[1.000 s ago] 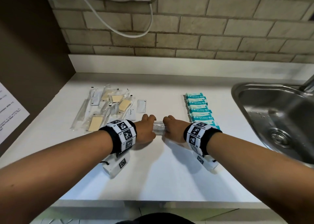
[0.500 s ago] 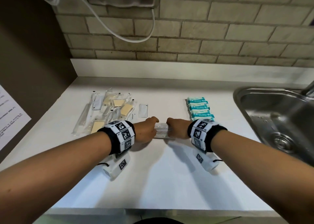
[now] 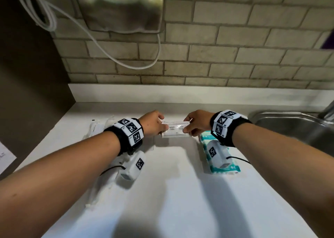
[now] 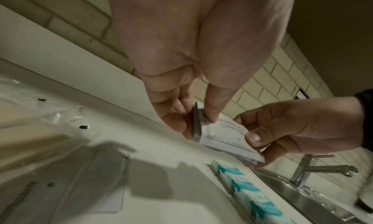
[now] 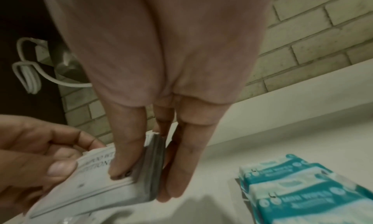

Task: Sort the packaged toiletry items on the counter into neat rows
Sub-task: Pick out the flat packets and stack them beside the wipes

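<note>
A stack of white shampoo-and-conditioner sachets (image 3: 176,130) hangs a little above the white counter (image 3: 171,187), held flat between both hands. My left hand (image 3: 162,128) pinches its left end, thumb on top (image 4: 198,125). My right hand (image 3: 188,129) pinches the right end, thumb over the printed face and fingers beneath (image 5: 141,184). The stack's edges show as several thin layers (image 5: 150,163). A row of teal wipe packs (image 3: 233,171) lies under my right wrist. Clear-wrapped items (image 3: 94,127) lie beneath my left wrist, mostly hidden.
A steel sink (image 3: 289,125) with a faucet (image 4: 312,168) sits at the right. The brick wall (image 3: 235,57) carries a metal dispenser (image 3: 122,8) and a looped white cable (image 3: 45,15). A flat white sachet (image 4: 96,187) lies below my left hand. A paper sheet (image 3: 5,158) is at far left.
Both hands have lifted the sachet stack off the counter and carried it away from me toward the wall. The stack has turned so its printed face shows. The head view has tilted up.
</note>
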